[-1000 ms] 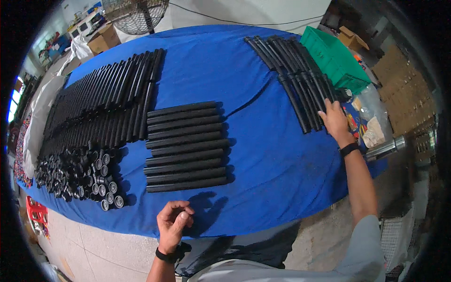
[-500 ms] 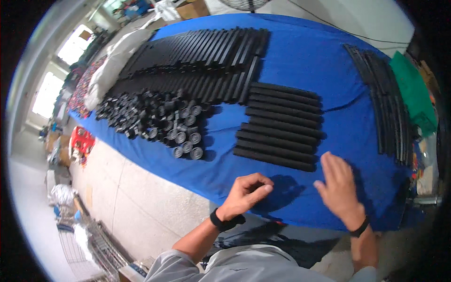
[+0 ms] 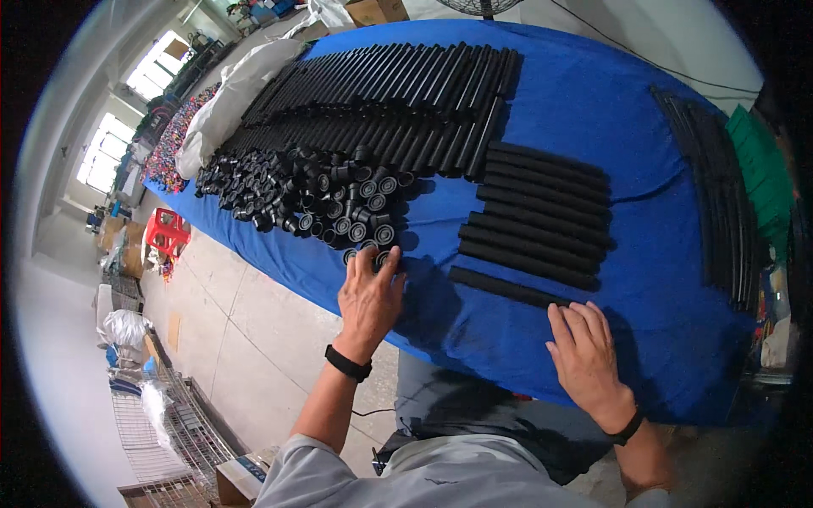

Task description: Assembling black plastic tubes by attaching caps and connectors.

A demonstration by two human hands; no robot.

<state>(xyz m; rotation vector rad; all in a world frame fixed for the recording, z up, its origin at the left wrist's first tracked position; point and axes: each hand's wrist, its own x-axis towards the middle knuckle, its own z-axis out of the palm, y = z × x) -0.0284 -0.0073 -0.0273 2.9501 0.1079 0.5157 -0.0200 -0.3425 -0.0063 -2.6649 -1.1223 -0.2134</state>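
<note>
My left hand (image 3: 370,302) is at the near edge of a heap of small round black plastic caps (image 3: 288,186). Its thumb and fingers close around a cap (image 3: 382,257), which they partly hide. My right hand (image 3: 584,351) has its fingertips on the right end of a black tube (image 3: 500,286) with a matte, foam-like surface. This tube lies crosswise on the blue cloth, a little nearer to me than a row of similar tubes (image 3: 542,216). The grip underneath the right fingers is partly hidden.
Rows of shiny black tubes (image 3: 381,85) lie behind the caps on the blue cloth (image 3: 576,85). More thin black lengths (image 3: 716,203) lie along the right side beside a green sheet (image 3: 762,169). A white sack (image 3: 229,102) and a red stool (image 3: 167,233) are at left.
My left hand has moved left and forward onto the caps. My right hand has come to the nearest tube, which now lies apart from the row, closer to me. The view has shifted.
</note>
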